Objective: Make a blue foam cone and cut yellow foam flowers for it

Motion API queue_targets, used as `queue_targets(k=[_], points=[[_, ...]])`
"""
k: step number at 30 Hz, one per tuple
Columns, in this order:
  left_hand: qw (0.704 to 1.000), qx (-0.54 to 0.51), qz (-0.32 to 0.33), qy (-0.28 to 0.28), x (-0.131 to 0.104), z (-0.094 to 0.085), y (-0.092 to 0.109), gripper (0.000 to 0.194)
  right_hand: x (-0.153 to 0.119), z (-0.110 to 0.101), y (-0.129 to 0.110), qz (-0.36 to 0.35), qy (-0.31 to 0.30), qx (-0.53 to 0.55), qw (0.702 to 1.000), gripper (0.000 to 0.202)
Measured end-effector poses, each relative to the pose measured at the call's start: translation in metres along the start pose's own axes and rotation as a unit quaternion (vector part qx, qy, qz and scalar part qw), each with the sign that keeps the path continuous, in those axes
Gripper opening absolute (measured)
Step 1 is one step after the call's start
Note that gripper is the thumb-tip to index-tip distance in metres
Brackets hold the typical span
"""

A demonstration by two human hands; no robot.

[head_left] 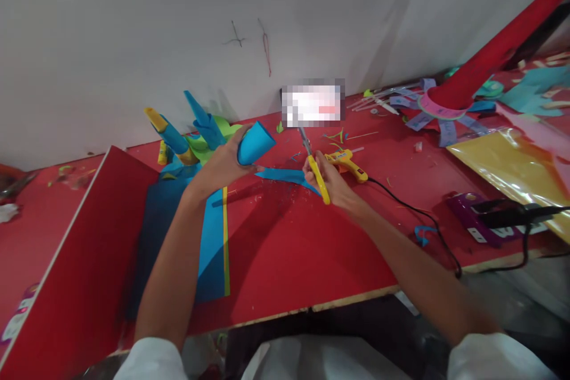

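A rolled tube of blue paper (256, 143) is in my left hand (225, 160), whose fingers wrap round it from the left; its wider end faces right. My right hand (327, 175) is closed on yellow-handled scissors (319, 179), seen nearly edge-on with the metal blades pointing up and away. A curved blue paper strip (285, 175) stretches between the hands over the red table; whether my right fingers touch it I cannot tell. Just beyond the right hand lies a yellow glue gun (350, 161). Behind my left hand stand blue, green and yellow paper shapes (207, 130).
Blue sheets (214, 249) lie under my left forearm beside an upright red board (75, 261). On the right are a black cord (412, 208), a purple power strip (472, 219), a yellow glossy sheet (512, 172) and a red cone (481, 71). A wall closes off the back.
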State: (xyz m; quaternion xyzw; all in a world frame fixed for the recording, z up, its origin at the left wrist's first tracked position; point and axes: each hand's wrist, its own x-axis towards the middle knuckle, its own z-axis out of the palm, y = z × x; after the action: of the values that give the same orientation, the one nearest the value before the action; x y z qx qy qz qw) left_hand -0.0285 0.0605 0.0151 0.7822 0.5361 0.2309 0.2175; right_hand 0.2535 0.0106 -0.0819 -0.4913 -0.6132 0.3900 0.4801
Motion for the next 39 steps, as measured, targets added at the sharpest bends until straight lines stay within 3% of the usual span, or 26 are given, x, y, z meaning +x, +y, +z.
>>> queue_targets(k=[6, 12, 20, 31, 39], points=[[0.996, 0.055, 0.017, 0.061, -0.012, -0.007, 0.003, 0.112, -0.002, -0.004, -0.010, -0.011, -0.046, -0.092, 0.995, 0.050], [0.995, 0.074, 0.004, 0.070, -0.019, -0.013, 0.005, 0.108, -0.009, 0.001, -0.017, -0.024, -0.074, -0.119, 0.990, 0.052], [0.989, 0.137, -0.016, 0.062, -0.022, -0.016, 0.021, 0.105, -0.011, 0.002, -0.019, -0.022, -0.048, -0.131, 0.990, 0.050], [0.990, 0.117, -0.004, 0.072, -0.022, -0.011, 0.018, 0.104, -0.010, 0.002, -0.017, -0.024, -0.057, -0.144, 0.988, 0.047], [0.976, 0.211, -0.041, 0.019, -0.026, -0.016, 0.039, 0.099, -0.006, -0.001, -0.011, -0.054, -0.032, -0.172, 0.983, 0.059]])
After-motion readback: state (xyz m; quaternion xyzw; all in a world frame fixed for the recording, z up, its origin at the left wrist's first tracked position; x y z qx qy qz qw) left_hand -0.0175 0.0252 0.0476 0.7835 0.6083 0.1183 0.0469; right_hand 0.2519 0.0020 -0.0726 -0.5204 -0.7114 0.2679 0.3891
